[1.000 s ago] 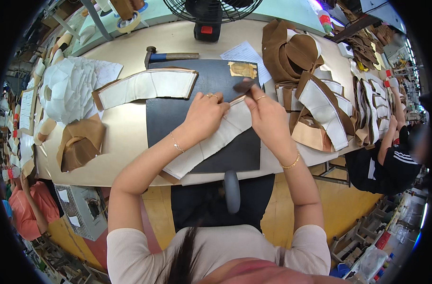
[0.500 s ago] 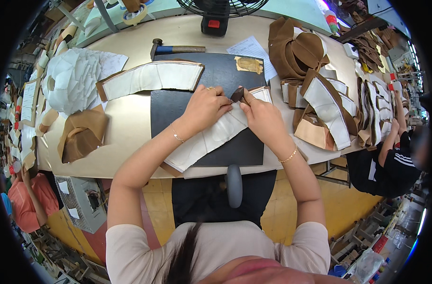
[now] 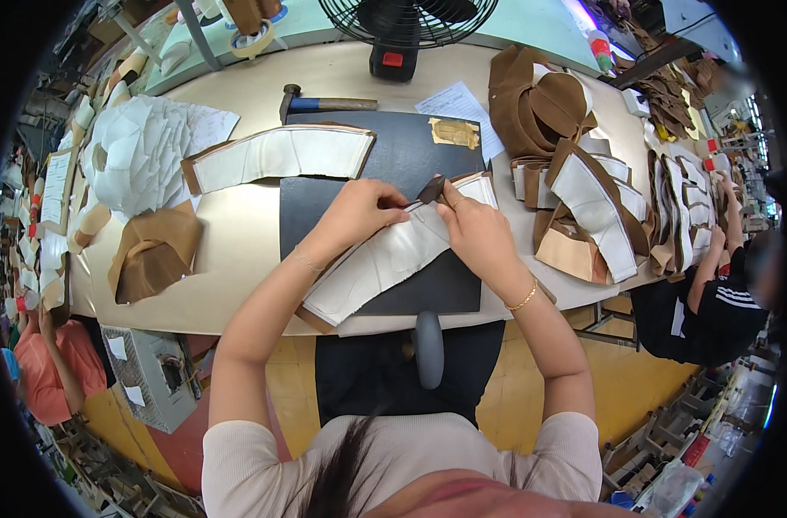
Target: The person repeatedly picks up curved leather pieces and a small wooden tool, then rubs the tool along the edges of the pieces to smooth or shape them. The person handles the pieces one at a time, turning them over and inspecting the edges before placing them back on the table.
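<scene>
A curved brown piece with a white lining (image 3: 385,269) lies aslant across the dark board (image 3: 411,298). My left hand (image 3: 359,214) rests at its upper edge, thumb and fingers pinched on that edge. My right hand (image 3: 480,229) holds a small dark brown, pointed piece (image 3: 431,189) against the same edge; its exact kind is hard to make out. The fingertips of both hands are a short way apart. Another white-lined brown piece (image 3: 281,155) lies past my left hand, partly over the board's corner.
A hammer (image 3: 333,104) lies behind the board, near a fan (image 3: 393,60). White sheets (image 3: 135,155) are heaped at the left, above a brown piece (image 3: 156,250). Brown pieces (image 3: 540,104) are piled at the right. A co-worker in black (image 3: 713,302) is at the far right.
My left fingertips have drawn slightly left, away from the dark brown piece. My right hand still holds it at the edge. The whole view has shifted a little.
</scene>
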Demonstrator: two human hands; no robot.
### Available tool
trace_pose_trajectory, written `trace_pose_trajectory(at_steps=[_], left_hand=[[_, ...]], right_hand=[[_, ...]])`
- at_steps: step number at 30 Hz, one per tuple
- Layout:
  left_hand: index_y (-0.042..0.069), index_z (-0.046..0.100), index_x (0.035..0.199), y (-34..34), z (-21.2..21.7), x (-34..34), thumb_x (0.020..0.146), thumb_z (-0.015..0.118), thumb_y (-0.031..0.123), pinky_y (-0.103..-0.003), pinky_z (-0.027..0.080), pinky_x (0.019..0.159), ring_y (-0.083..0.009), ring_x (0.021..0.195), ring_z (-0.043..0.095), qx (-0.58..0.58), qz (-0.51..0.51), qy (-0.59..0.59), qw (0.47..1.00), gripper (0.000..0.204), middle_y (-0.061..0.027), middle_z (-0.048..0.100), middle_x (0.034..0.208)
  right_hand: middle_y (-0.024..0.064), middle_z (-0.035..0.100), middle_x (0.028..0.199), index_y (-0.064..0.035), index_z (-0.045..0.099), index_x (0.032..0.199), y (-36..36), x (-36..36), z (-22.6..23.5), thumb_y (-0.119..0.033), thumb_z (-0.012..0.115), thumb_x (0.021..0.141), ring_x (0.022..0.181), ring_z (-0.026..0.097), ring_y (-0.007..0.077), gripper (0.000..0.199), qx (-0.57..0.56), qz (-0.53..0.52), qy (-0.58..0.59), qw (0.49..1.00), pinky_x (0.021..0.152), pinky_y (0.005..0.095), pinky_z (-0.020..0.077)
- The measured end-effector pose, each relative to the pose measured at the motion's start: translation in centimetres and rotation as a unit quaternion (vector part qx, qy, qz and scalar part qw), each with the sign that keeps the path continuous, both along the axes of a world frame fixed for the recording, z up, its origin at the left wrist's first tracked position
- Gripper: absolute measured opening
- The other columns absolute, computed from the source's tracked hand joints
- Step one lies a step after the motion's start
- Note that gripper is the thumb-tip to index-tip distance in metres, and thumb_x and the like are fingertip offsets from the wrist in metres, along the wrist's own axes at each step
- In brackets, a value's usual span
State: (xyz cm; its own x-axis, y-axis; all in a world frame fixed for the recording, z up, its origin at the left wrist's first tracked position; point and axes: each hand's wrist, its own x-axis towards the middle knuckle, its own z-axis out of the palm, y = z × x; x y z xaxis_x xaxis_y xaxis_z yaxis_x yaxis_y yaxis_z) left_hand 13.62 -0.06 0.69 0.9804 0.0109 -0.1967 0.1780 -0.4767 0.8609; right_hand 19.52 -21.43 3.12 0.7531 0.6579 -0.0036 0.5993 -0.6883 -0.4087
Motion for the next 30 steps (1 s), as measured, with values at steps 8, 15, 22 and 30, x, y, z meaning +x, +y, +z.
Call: trace_pose_trajectory(at_steps=[8,15,22,30], left_hand=[[0.008,0.079,0.091,-1.4,-0.4,-1.4,0.085,0.074,0.016,-0.036,0.044,0.078,-0.0236,0.082,0.065,0.233,-0.058,-0.159,0.958,0.011,-0.0054,0.068,0.086],[0.013,0.078,0.092,-1.6,-0.7,-1.6,0.085,0.072,0.015,-0.036,0.040,0.078,-0.0200,0.086,0.065,0.307,-0.076,-0.181,0.931,0.009,-0.0021,0.068,0.087],[0.014,0.078,0.093,-1.9,-0.8,-2.2,0.086,0.073,0.018,-0.038,0.035,0.084,-0.0214,0.085,0.063,0.239,0.024,-0.135,0.961,0.010,-0.0018,0.067,0.088],[0.014,0.077,0.090,-1.9,-1.6,-3.4,0.086,0.073,0.021,-0.039,0.035,0.084,-0.0208,0.088,0.061,0.259,0.015,-0.190,0.947,0.009,-0.0009,0.065,0.087]], right_hand=[[0.0172,0.070,0.086,-0.0091,0.057,0.141,1.3,-0.8,2.7,-0.021,0.059,0.100,0.070,0.069,0.0361,0.043,0.178,-0.031,-0.032,0.983,0.064,0.0444,0.0555],[0.0172,0.071,0.083,-0.0106,0.057,0.141,1.2,-1.0,2.6,-0.024,0.059,0.100,0.071,0.069,0.0367,0.044,0.090,-0.006,-0.056,0.994,0.064,0.0456,0.0550],[0.0167,0.071,0.083,-0.0089,0.061,0.136,0.8,-0.4,0.8,-0.026,0.060,0.099,0.072,0.070,0.0361,0.041,-0.014,0.040,-0.009,0.999,0.066,0.0456,0.0563],[0.0131,0.067,0.085,-0.0084,0.061,0.136,1.9,-0.2,2.7,-0.024,0.061,0.098,0.069,0.067,0.0332,0.041,0.170,0.021,-0.091,0.981,0.063,0.0414,0.0562]])
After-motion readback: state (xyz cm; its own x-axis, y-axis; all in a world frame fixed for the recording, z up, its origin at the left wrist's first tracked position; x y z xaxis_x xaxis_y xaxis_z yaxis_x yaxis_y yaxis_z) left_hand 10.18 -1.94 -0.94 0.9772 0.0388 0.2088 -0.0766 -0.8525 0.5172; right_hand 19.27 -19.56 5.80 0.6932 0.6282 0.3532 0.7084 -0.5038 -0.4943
